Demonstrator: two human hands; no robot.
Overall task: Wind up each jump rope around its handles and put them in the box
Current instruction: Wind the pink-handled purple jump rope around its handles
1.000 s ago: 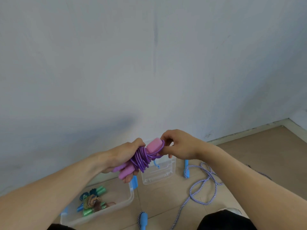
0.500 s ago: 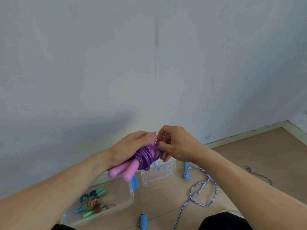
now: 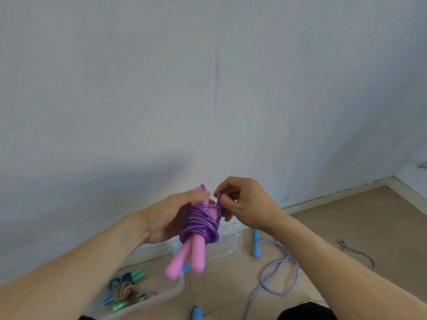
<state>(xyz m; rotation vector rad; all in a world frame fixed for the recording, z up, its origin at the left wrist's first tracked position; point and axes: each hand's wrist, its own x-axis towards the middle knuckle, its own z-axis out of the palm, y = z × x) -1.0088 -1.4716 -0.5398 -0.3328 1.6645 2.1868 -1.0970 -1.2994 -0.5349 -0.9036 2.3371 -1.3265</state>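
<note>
My left hand point(image 3: 171, 215) grips a purple jump rope point(image 3: 199, 225) coiled around its two pink handles point(image 3: 189, 257), which point down and toward me. My right hand point(image 3: 245, 202) pinches the loose purple end at the top of the coil, beside the handle tops. Below, on the floor, stands the clear plastic box point(image 3: 168, 294) holding wound ropes with green and blue handles point(image 3: 124, 292). A blue-and-white striped rope point(image 3: 277, 273) with blue handles point(image 3: 257, 247) lies unwound on the floor to the right.
The box's clear lid point(image 3: 228, 243) lies on the tiled floor behind the box, near the grey wall. Another blue handle point(image 3: 196, 314) lies at the bottom edge. A dark trouser knee point(image 3: 305, 312) shows at bottom right.
The bundle has turned so the pink handles point downward. My right hand moved from beside the coil to the top, pinching the rope's end.
</note>
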